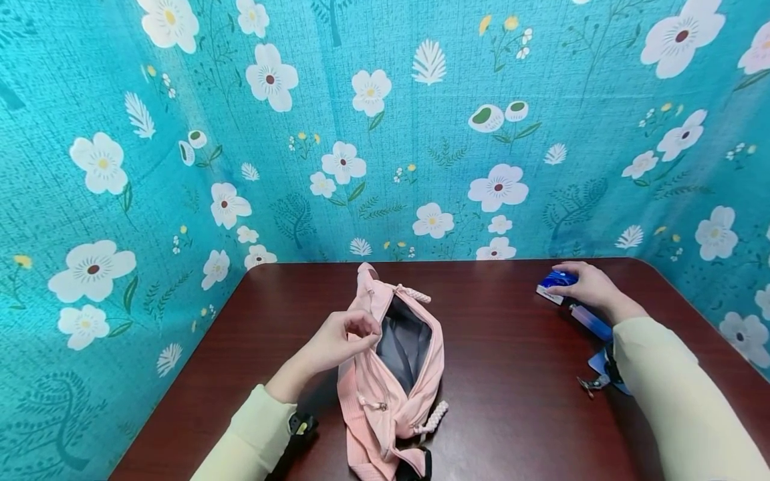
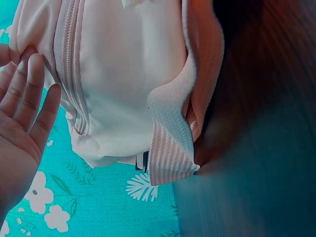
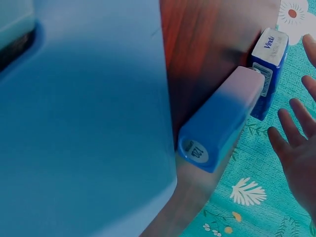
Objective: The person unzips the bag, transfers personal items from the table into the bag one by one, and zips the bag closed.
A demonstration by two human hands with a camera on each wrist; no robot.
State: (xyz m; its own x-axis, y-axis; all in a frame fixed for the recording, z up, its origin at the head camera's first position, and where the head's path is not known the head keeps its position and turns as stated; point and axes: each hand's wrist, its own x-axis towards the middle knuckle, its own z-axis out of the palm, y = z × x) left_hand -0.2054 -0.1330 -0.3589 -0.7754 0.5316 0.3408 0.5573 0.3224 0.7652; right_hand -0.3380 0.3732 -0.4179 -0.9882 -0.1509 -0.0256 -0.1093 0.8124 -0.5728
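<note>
A pink bag [image 1: 430, 374] lies on the table with its zipped mouth spread, showing a grey lining [image 1: 400, 341]. My left hand [image 1: 339, 341] pinches the left edge of that mouth between thumb and forefinger, and the other fingers are loosely bent. At the far right of the table, my right hand [image 1: 586, 287] reaches over a blue-and-white Vinda tissue pack [image 1: 550, 287]. In the right wrist view, the fingers [image 3: 291, 126] look straight and spread beside the pack [image 3: 271, 47], with a gap between them.
Near the right forearm lies a blue-to-pink box [image 1: 592, 323]. Closer to me is a light-blue flat item [image 1: 597, 363] with a metal clip [image 1: 592, 384], partly under the sleeve. Flowered turquoise cloth [image 1: 385, 133] hangs around the table [image 1: 493, 414]. A strap [image 2: 170, 133] trails from the bag.
</note>
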